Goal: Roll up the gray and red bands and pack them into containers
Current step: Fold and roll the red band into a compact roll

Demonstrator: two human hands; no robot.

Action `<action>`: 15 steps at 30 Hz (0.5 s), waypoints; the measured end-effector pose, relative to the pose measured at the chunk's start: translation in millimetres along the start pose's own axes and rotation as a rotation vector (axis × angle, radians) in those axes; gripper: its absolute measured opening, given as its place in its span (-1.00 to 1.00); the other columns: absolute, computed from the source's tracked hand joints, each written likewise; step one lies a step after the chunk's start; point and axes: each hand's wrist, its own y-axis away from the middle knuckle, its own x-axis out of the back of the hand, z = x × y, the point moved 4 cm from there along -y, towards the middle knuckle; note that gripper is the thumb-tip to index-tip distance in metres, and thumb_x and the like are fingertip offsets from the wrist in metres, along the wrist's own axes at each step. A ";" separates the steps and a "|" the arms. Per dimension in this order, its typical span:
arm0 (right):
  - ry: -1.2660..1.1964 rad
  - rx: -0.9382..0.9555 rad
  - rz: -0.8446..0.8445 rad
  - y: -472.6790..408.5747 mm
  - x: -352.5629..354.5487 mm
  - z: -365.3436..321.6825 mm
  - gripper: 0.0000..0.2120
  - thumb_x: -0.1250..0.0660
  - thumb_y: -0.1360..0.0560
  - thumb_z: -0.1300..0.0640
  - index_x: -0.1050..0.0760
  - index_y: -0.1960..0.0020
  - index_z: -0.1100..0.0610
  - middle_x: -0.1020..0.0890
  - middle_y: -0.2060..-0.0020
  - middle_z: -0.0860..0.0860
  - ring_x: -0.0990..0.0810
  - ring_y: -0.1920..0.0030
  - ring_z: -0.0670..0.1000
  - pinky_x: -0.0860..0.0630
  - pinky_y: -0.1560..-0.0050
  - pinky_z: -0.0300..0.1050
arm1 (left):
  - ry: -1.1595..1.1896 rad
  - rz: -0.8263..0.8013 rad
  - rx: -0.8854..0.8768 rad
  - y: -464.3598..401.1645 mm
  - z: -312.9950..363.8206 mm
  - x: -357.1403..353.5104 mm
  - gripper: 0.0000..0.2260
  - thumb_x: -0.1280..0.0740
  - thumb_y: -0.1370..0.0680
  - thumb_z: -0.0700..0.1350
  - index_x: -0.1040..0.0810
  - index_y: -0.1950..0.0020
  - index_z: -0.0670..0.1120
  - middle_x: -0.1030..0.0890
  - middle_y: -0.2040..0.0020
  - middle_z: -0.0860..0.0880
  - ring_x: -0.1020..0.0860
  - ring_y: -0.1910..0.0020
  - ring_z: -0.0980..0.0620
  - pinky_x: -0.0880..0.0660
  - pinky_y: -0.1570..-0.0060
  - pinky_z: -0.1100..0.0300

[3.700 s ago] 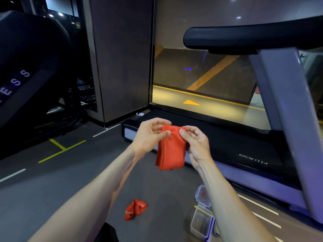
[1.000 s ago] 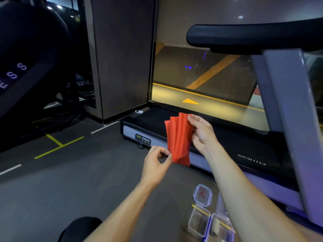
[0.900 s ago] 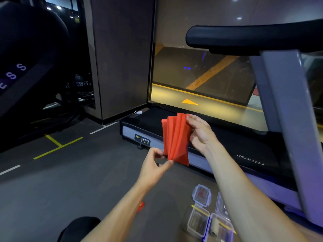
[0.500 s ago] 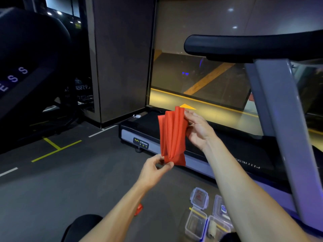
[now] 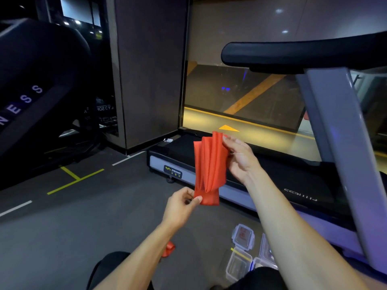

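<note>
A folded red band [image 5: 209,168] hangs upright in front of me, gathered into several long pleats. My right hand [image 5: 240,158] pinches its top edge between thumb and fingers. My left hand [image 5: 181,208] pinches its lower left corner. A second red band [image 5: 168,249] lies crumpled on the floor, partly hidden behind my left forearm. Clear plastic containers [image 5: 238,266] with open hinged lids [image 5: 243,236] sit on the floor at the lower right, partly covered by my right arm. No gray band shows.
A treadmill deck [image 5: 272,176] runs across behind the band, with its grey upright [image 5: 339,147] and black handrail [image 5: 303,53] at the right. Another dark machine [image 5: 35,84] fills the left. A pillar [image 5: 150,70] stands behind. My knees show at the bottom edge.
Earlier both hands held the band's top together. My right hand has since lifted the top while my left dropped to the bottom corner, stretching the pleated band upright. Little moved in the last second.
</note>
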 end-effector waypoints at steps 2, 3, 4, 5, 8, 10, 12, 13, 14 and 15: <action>0.022 0.020 0.017 -4.9 4.8 1.3 -0.93 -0.38 -0.59 0.26 -0.60 -0.05 0.16 -0.73 0.20 0.03 -0.70 0.21 -0.06 -0.65 0.20 -0.14 | 0.112 0.005 0.112 -3.7 -2.5 -2.9 -0.81 -0.54 -0.51 -0.11 -0.56 0.21 -0.04 -0.62 0.34 0.06 -0.55 0.34 0.06 -0.53 0.33 0.16; 0.028 0.032 0.024 -8.1 7.4 1.9 -0.94 -0.38 -0.60 0.27 -0.60 -0.04 0.15 -0.73 0.21 0.02 -0.70 0.22 -0.07 -0.64 0.21 -0.16 | 0.154 -0.002 0.146 -6.2 -2.8 -4.2 -0.80 -0.55 -0.50 -0.13 -0.54 0.20 -0.06 -0.59 0.37 0.05 -0.54 0.34 0.03 -0.51 0.34 0.16; 0.027 0.042 0.027 -10.7 8.9 2.4 -0.93 -0.38 -0.59 0.27 -0.60 -0.02 0.14 -0.73 0.22 0.02 -0.70 0.22 -0.07 -0.64 0.21 -0.16 | 0.178 -0.012 0.164 -9.1 -1.9 -4.7 -0.80 -0.54 -0.51 -0.14 -0.53 0.17 -0.07 -0.58 0.36 0.05 -0.53 0.33 0.02 -0.50 0.34 0.16; 0.027 0.051 0.025 -14.2 10.9 3.5 -0.93 -0.39 -0.58 0.28 -0.60 -0.01 0.14 -0.73 0.21 0.03 -0.70 0.21 -0.06 -0.64 0.19 -0.16 | 0.179 -0.027 0.179 -11.5 1.1 -4.7 -0.81 -0.53 -0.52 -0.13 -0.52 0.10 -0.08 -0.58 0.31 0.03 -0.54 0.31 0.03 -0.51 0.33 0.16; 0.036 0.053 -0.008 -26.5 15.7 10.9 -0.93 -0.42 -0.56 0.28 -0.60 0.00 0.13 -0.72 0.18 0.05 -0.70 0.18 -0.04 -0.65 0.15 -0.13 | 0.129 -0.134 0.248 -24.6 4.6 -1.7 -0.69 -0.48 -0.57 -0.08 -0.44 -0.23 -0.04 -0.64 0.04 -0.07 -0.62 0.19 0.05 -0.60 0.26 0.16; 0.096 0.032 -0.035 -37.8 19.5 20.9 -0.93 -0.42 -0.56 0.27 -0.60 -0.02 0.14 -0.72 0.14 0.07 -0.69 0.15 -0.03 -0.64 0.13 -0.12 | 0.081 -0.242 0.244 -41.4 4.2 1.0 -0.62 -0.44 -0.60 -0.13 -0.39 -0.35 0.03 -0.61 0.00 -0.08 -0.62 0.14 0.04 -0.63 0.27 0.16; 0.147 0.004 -0.075 -49.6 22.6 35.0 -0.92 -0.41 -0.56 0.28 -0.59 -0.02 0.14 -0.70 0.14 0.07 -0.67 0.16 -0.03 -0.62 0.15 -0.17 | 0.003 -0.282 0.206 -61.9 -0.9 3.0 -0.67 -0.38 -0.62 -0.23 -0.45 -0.33 0.02 -0.58 0.05 -0.05 -0.59 0.16 0.08 -0.62 0.29 0.17; 0.160 -0.009 -0.092 -56.2 24.5 42.7 -0.92 -0.41 -0.56 0.29 -0.58 -0.01 0.14 -0.69 0.16 0.07 -0.66 0.18 -0.05 -0.61 0.17 -0.19 | -0.041 -0.283 0.194 -72.4 -5.2 3.4 -0.73 -0.36 -0.61 -0.27 -0.51 -0.25 0.02 -0.59 0.11 0.01 -0.59 0.21 0.14 -0.59 0.30 0.19; 0.164 -0.023 -0.105 -62.3 26.4 50.3 -0.92 -0.40 -0.56 0.30 -0.58 -0.01 0.15 -0.68 0.17 0.06 -0.65 0.19 -0.06 -0.60 0.18 -0.21 | -0.079 -0.289 0.185 -82.1 -10.8 2.0 -0.77 -0.35 -0.60 -0.30 -0.54 -0.13 0.03 -0.61 0.22 0.11 -0.58 0.28 0.22 -0.55 0.31 0.22; 0.163 -0.036 -0.113 -70.1 30.0 58.8 -0.91 -0.39 -0.56 0.31 -0.57 -0.01 0.15 -0.67 0.18 0.06 -0.64 0.20 -0.07 -0.59 0.19 -0.22 | -0.119 -0.303 0.182 -92.6 -19.5 0.2 -0.76 -0.35 -0.59 -0.33 -0.55 -0.01 0.04 -0.61 0.33 0.18 -0.56 0.36 0.28 -0.50 0.33 0.25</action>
